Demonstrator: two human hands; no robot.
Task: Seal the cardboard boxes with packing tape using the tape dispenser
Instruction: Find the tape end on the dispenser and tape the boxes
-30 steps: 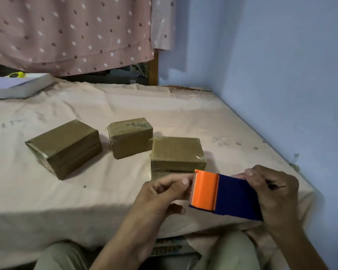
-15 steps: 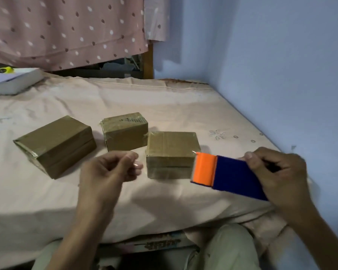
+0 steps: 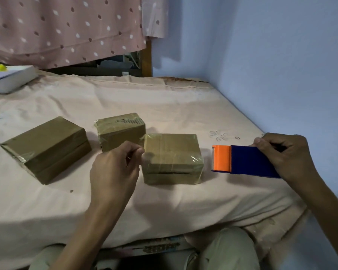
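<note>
The right hand (image 3: 285, 154) grips the tape dispenser (image 3: 242, 161) just right of the nearest box (image 3: 171, 158); the left hand (image 3: 115, 170), fingers curled with fingertips pinched together, hovers at that box's left edge. Two more boxes (image 3: 45, 149) (image 3: 120, 131) lie left and behind on the bed (image 3: 164, 201), with bare sheet near the blue wall (image 3: 281, 65).

A home bedroom: sheeted mattress (image 3: 164, 106), polka-dot curtain (image 3: 66, 26), blue walls (image 3: 271, 55).

Dim, flat indoor light with a bluish cast on the wall (image 3: 271, 55). Soft shadows fall toward the viewer across the bed sheet (image 3: 164, 207) under the hands and boxes, so the source is probably above and ahead. Faint glare on the tape wrap of the nearest box (image 3: 195, 159). Slight overall softness, compression smear, wide-angle bending at the edges.
</note>
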